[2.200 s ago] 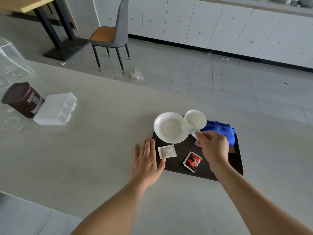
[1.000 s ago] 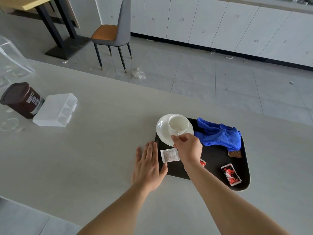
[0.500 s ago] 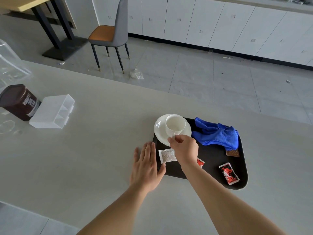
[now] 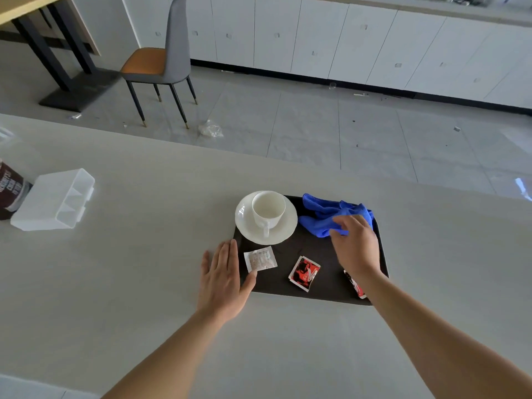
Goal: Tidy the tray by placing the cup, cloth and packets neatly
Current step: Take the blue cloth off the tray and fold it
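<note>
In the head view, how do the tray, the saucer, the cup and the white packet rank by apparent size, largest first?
1. tray
2. saucer
3. cup
4. white packet, only slightly smaller than the cup as seen

Views: one, a wide-angle camera worn on the head.
Facing: forward and down across the tabletop [image 4: 144, 283], with the floor [image 4: 302, 125] and cabinets [image 4: 316, 33] beyond its far edge.
Nearness: arm's length; the left hand [image 4: 221, 280] and right hand [image 4: 355, 249] framed the tray [image 4: 316, 246] near centre.
</note>
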Demonstrator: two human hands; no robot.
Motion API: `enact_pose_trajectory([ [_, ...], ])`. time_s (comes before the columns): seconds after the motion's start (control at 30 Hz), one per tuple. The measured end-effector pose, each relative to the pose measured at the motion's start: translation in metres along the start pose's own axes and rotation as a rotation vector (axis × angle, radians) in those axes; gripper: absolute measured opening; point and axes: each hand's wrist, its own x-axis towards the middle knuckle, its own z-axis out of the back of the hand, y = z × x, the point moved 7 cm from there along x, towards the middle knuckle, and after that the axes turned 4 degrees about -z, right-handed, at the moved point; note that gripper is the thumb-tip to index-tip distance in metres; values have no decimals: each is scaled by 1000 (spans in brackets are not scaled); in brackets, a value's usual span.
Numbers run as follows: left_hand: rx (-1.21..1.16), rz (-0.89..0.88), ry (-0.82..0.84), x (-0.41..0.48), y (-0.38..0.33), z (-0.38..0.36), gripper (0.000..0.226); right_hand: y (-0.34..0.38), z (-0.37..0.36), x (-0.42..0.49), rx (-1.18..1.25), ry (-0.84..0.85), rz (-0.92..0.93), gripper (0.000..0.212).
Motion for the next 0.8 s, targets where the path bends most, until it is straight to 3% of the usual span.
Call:
enact_pose_trajectory([
  [0.17, -36, 89, 30, 8, -11, 5, 78, -7, 16, 31, -310, -36, 79, 54],
  [0.27, -41, 129, 46, 8, -14, 5, 76, -18, 2, 41, -462, 133, 24, 82],
  [0.37, -39, 141, 44, 7, -15, 5, 76, -29, -13, 44, -497, 283, -38, 91],
  [0.47, -36, 162, 22, 8, -15, 4, 74, -33, -19, 44, -519, 308, -44, 85],
  [0.57, -32, 187, 4, 13, -16, 2, 73, -33, -21, 43, -441, 267, -33, 62],
  [0.8, -13, 216, 38, 14, -15, 1, 72, -26, 6, 40, -145, 29, 16, 23],
])
